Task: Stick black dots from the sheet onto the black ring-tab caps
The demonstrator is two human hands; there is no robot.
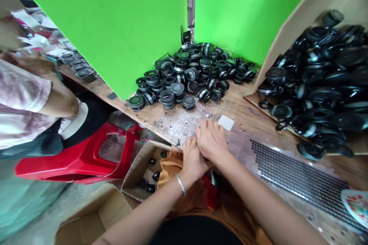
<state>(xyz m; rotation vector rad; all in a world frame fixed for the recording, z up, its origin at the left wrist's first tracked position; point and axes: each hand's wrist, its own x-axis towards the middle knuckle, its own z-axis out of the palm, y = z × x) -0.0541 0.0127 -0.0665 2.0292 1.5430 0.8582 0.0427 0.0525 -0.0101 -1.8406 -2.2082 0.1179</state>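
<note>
Lying on the counter [242, 110], a white square [226, 122] sat just beside the right hand [212, 138], which touched the left hand [194, 157]; whether either held anything, I could not tell. Keeping both steady seemed wise, black discs [191, 74] heaped beyond.

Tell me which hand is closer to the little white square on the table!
Right. The right hand is close beside the white square, on its left in the picture; the left hand is farther away, lower and more to the left.
</note>
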